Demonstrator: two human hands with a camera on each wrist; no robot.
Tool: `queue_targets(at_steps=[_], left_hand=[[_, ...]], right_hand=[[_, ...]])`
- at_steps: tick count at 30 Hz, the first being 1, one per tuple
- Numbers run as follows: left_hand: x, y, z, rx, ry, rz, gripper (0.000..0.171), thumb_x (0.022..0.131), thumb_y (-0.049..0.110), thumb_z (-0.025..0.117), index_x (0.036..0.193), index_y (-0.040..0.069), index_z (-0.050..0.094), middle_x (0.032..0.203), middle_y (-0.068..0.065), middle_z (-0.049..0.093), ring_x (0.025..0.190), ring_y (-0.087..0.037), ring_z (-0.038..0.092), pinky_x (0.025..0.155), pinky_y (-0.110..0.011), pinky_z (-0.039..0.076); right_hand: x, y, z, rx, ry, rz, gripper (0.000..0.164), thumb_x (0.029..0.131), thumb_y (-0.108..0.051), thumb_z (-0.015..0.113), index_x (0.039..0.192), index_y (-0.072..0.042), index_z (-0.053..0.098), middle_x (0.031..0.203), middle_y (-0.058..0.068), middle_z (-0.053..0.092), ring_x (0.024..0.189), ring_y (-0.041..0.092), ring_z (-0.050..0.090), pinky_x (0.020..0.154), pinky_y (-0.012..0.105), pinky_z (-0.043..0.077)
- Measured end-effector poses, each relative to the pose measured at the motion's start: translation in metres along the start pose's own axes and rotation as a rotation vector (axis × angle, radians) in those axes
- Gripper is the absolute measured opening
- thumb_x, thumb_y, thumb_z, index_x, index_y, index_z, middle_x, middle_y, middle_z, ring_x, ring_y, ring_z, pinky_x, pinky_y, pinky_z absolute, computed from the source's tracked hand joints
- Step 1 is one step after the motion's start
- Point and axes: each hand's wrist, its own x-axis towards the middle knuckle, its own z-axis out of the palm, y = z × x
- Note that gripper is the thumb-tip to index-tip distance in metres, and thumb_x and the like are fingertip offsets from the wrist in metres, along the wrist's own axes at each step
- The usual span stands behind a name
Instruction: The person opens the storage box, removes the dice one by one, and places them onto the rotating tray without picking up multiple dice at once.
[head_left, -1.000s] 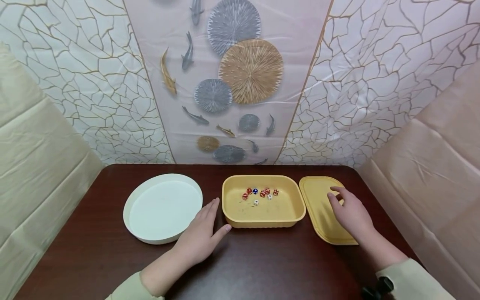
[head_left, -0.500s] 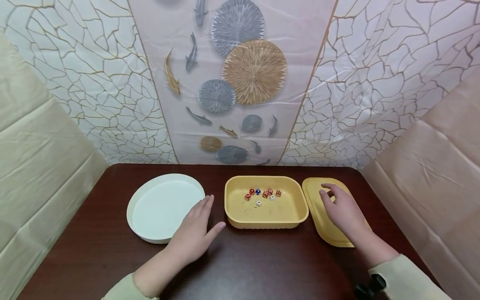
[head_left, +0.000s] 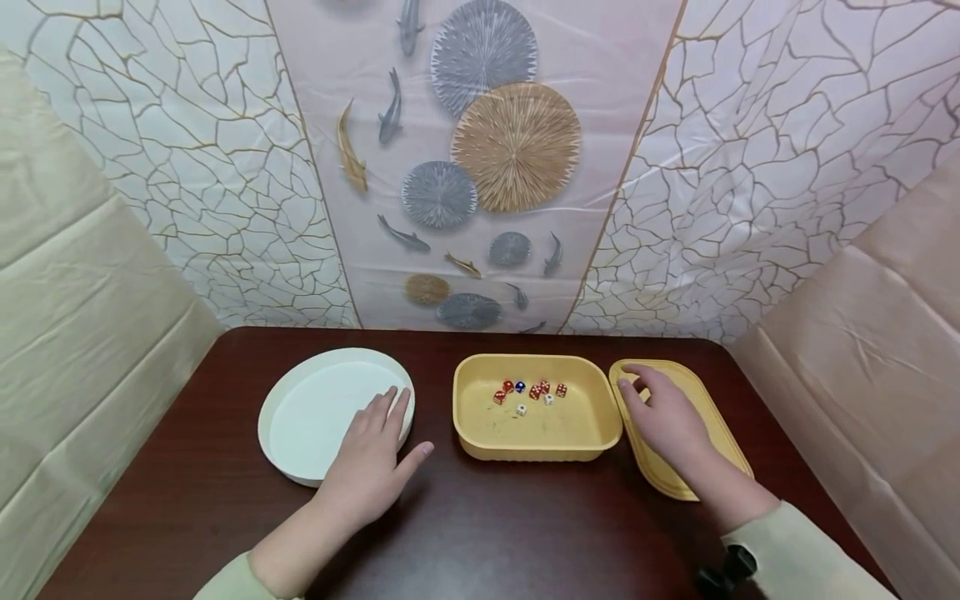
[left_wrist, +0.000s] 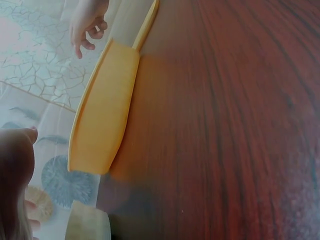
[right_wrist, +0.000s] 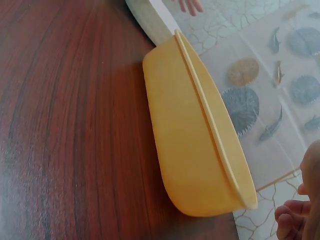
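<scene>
My left hand point(head_left: 363, 471), fingers straight and thumb spread, hovers over the right rim of a round white tray point(head_left: 322, 421) and holds nothing. My right hand point(head_left: 667, 421) is above the yellow lid point(head_left: 708, 417), its fingers loosely curled with nothing between them; its fingertips are close to the right edge of a yellow rectangular tub point(head_left: 536, 454). Several small dice lie on the tub's floor: red dice point(head_left: 499, 397), a blue die point(head_left: 520, 387) and white dice point(head_left: 521, 410). In both wrist views the tub's wall point(left_wrist: 107, 105) hides the dice.
All of this stands on a dark brown wooden table point(head_left: 480, 533). Behind it hangs a patterned cloth point(head_left: 517, 150) with fish and discs. Beige padded panels point(head_left: 870, 358) close in the left and right sides.
My left hand has moved left, from between the tray and tub to over the tray's rim. The right hand has moved left across the lid toward the tub. The dice stay put.
</scene>
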Motion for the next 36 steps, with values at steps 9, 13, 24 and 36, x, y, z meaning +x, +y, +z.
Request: queue_targets(at_steps=[9,13,24,36], left_hand=[[0.000,-0.004,0.000,0.029,-0.014,-0.010,0.079,0.098,0.053,0.053,0.156,0.005,0.027,0.158,-0.021,0.028,0.145,-0.041,0.025,0.116,-0.057,0.020],[0.001,-0.005,0.001,0.062,-0.018,-0.007,0.080,0.098,0.055,0.051,0.156,0.005,0.027,0.158,-0.020,0.028,0.146,-0.040,0.024,0.116,-0.057,0.021],[-0.001,-0.011,0.000,0.115,-0.007,-0.017,0.080,0.096,0.056,0.055,0.155,0.008,0.032,0.158,-0.019,0.030,0.145,-0.041,0.026,0.115,-0.061,0.021],[-0.012,-0.033,-0.007,0.144,-0.023,-0.076,0.082,0.096,0.060,0.052,0.155,0.008,0.031,0.159,-0.020,0.027,0.146,-0.042,0.022,0.116,-0.061,0.017]], right_hand=[[0.008,-0.014,0.017,-0.020,-0.031,-0.071,0.043,0.101,-0.037,0.053,0.131,-0.008,0.060,0.104,0.011,0.063,0.070,0.017,0.054,0.062,0.034,0.045],[0.011,-0.022,0.025,-0.046,-0.056,-0.120,0.036,0.099,-0.033,0.058,0.124,-0.008,0.066,0.097,0.006,0.064,0.069,0.015,0.053,0.063,0.034,0.045],[0.026,-0.033,0.044,-0.127,-0.134,-0.169,0.023,0.094,-0.030,0.066,0.107,-0.012,0.072,0.088,0.001,0.066,0.071,0.016,0.057,0.062,0.037,0.047],[0.037,-0.034,0.066,-0.173,-0.218,-0.174,0.017,0.093,-0.027,0.067,0.100,-0.011,0.071,0.082,-0.002,0.062,0.067,0.015,0.054,0.059,0.035,0.045]])
